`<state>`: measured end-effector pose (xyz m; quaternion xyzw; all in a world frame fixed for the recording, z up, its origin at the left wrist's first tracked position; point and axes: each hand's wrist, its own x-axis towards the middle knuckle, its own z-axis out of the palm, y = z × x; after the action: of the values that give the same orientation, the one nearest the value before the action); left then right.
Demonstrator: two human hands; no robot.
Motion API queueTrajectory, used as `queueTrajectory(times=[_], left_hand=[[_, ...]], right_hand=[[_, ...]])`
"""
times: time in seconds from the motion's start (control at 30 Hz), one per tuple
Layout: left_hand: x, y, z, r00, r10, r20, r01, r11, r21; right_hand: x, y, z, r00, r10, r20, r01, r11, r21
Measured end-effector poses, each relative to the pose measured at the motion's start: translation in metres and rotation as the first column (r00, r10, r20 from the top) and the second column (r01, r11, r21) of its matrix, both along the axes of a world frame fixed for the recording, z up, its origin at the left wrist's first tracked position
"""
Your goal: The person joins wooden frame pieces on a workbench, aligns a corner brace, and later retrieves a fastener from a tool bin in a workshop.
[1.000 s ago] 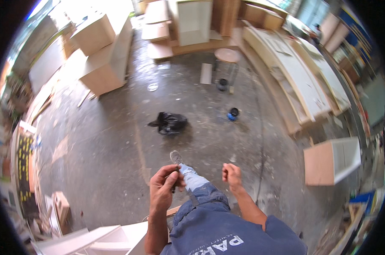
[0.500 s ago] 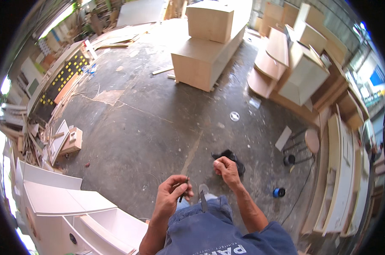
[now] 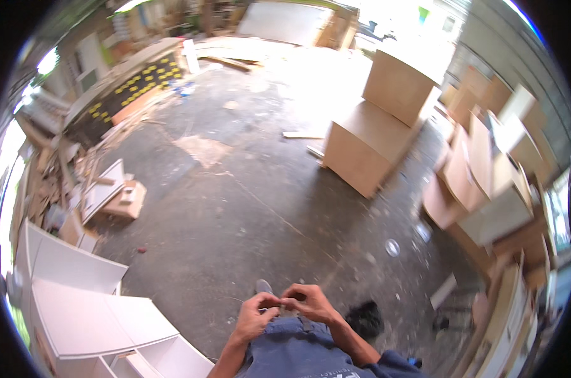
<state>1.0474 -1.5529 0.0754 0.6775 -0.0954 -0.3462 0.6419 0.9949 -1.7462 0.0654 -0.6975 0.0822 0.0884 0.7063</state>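
Between meeting fingertips (image 3: pixel 273 301), small object (image 3: pixel 282 307).

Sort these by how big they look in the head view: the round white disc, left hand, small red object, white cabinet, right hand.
1. White cabinet
2. Left hand and right hand: too alike to rank
3. Round white disc
4. Small red object

Blue shirt (image 3: pixel 288 356), yellow-patched black panel (image 3: pixel 133 94)

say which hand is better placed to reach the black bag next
Probably the right hand: the black bag lies on the floor to its right, while the left hand is farther away.
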Motion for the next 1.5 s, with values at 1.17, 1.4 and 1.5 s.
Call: queueTrajectory(times=[1.17, 1.4, 1.5], left_hand=[[0.61, 0.039, -0.347, 0.751, 0.626, -0.208, -0.045, 0.362, 0.931], [0.798, 0.088, -0.349, 0.879, 0.37, -0.3, 0.214, 0.256, 0.943], [1.083, 0.021, -0.323, 0.903, 0.423, -0.081, -0.155, 0.496, 0.855]], right_hand=[[0.923, -0.301, -0.111, 0.984, -0.107, 0.14, 0.143, 0.948, -0.283], [0.986, -0.317, -0.309, 0.939, 0.141, -0.315, -0.32, 0.697, -0.642], [0.966, -0.449, -0.476, 0.925, -0.295, -0.238, -0.03, 0.57, -0.821]])
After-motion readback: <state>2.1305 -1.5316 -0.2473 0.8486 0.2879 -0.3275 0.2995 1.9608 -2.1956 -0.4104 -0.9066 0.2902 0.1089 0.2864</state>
